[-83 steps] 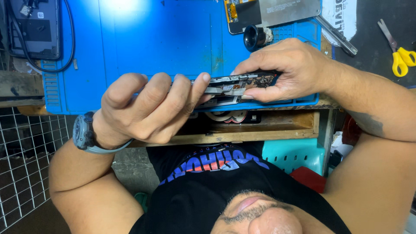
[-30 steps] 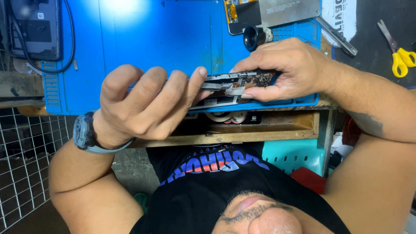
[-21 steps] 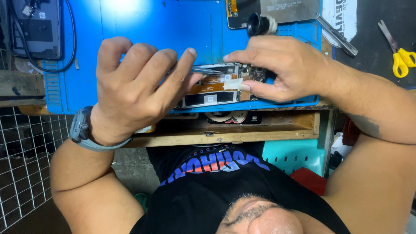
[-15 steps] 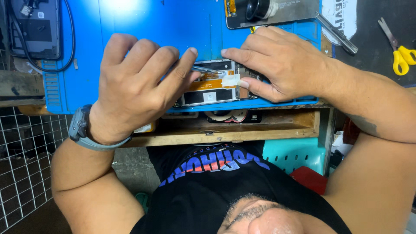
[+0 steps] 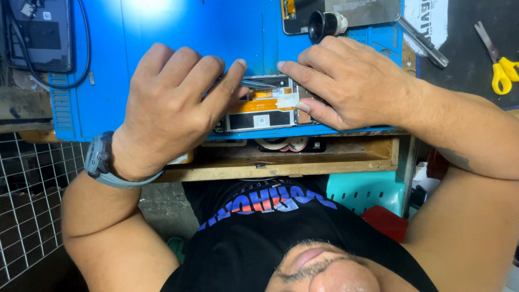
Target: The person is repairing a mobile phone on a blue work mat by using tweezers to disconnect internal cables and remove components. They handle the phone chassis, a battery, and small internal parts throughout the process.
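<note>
**Two hands closing in on an opened phone**

The opened phone (image 5: 262, 114) is lying at the near edge of the blue mat (image 5: 162, 27). The right hand (image 5: 351, 81) is lying flat over its right end, fingers loosely spread, pinning it down. The left hand (image 5: 173, 103) is pinching the tweezers (image 5: 263, 84), with their tips pointing in over the phone just above the orange ribbon cable (image 5: 253, 105). To my eye, fine work like this is asking for a braced left wrist, light and shallow tip pressure, and steady downward weight from the right. The phone is sitting so near the mat's edge that a slip could send it off.
</note>
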